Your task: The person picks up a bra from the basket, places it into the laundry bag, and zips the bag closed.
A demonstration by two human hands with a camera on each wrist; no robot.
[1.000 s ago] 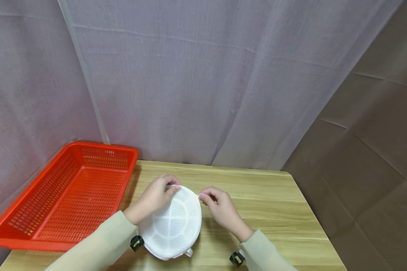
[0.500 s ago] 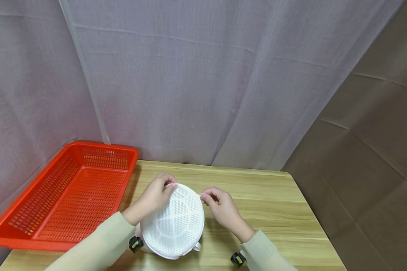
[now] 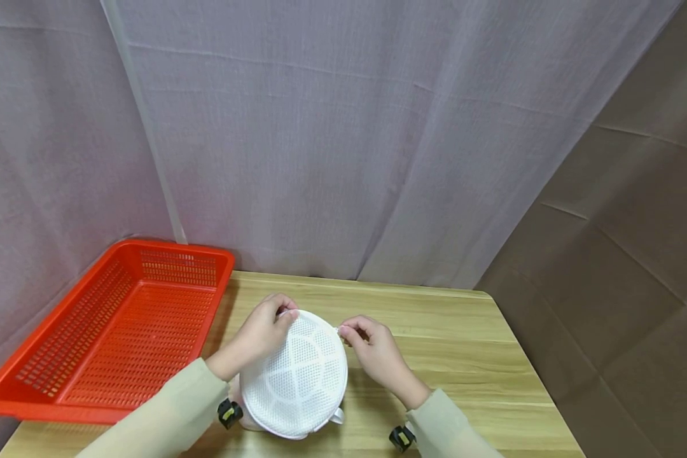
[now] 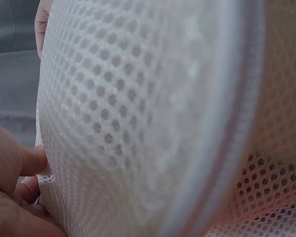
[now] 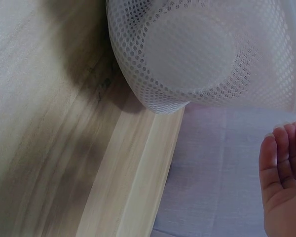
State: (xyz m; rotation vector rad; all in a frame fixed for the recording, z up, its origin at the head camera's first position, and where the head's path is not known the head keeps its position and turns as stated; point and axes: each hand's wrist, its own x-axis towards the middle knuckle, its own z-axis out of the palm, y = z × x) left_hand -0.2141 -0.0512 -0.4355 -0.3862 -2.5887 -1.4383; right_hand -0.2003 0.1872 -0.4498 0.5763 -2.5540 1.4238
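Observation:
A round white mesh laundry bag (image 3: 299, 381) is held above the table's near middle, its flat lid facing up. My left hand (image 3: 265, 332) pinches the far left edge of the bag between thumb and fingers; in the left wrist view the thumb (image 4: 32, 160) presses on the mesh. At the far right edge, my right hand (image 3: 376, 351) pinches a small white bit at the rim, too small to tell apart, perhaps the zipper pull. A zipper (image 4: 234, 113) runs round the rim. Through the mesh in the right wrist view shows a pale round patch (image 5: 190, 49).
A red plastic basket (image 3: 220, 286) with slotted walls stands at the left of the wooden table (image 3: 446, 343). Grey curtain cloth (image 3: 320, 159) rises behind the table, and a brown cloth (image 3: 624, 286) hangs at the right.
The bag has shifted a little to the right and its lid has tilted to show more of its face. Both hands stay nearly in place, with the same pinching holds.

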